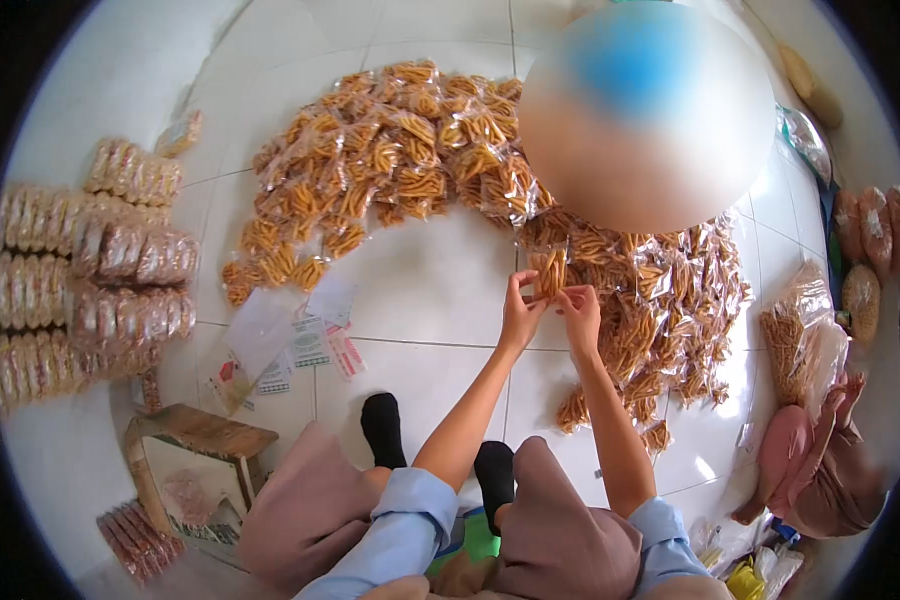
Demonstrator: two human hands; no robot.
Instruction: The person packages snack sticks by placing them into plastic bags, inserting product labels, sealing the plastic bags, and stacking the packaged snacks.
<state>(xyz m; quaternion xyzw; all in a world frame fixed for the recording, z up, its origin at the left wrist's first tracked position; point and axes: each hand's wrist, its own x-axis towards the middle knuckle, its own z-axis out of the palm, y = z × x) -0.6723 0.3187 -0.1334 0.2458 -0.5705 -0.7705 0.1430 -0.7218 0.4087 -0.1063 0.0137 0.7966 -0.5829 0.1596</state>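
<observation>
A small clear bag of brown snack sticks (551, 272) is held upright between my two hands, near the middle of the view. My left hand (522, 306) pinches its lower left side. At its lower right, the fingers of my right hand (578, 308) are closed on the bag's edge. Just behind and to the right lies a large heap of similar filled bags (660, 310) on the white tiled floor. The heap curves round to the upper left, where more filled bags (400, 140) are piled.
Stacked packs (90, 260) stand at the left, with a wooden box (205, 432) below them. Printed papers and plastic sheets (310, 342) lie on the floor. Large snack bags (800, 330) and a seated person (820, 465) are at the right. A blurred area hides the top right.
</observation>
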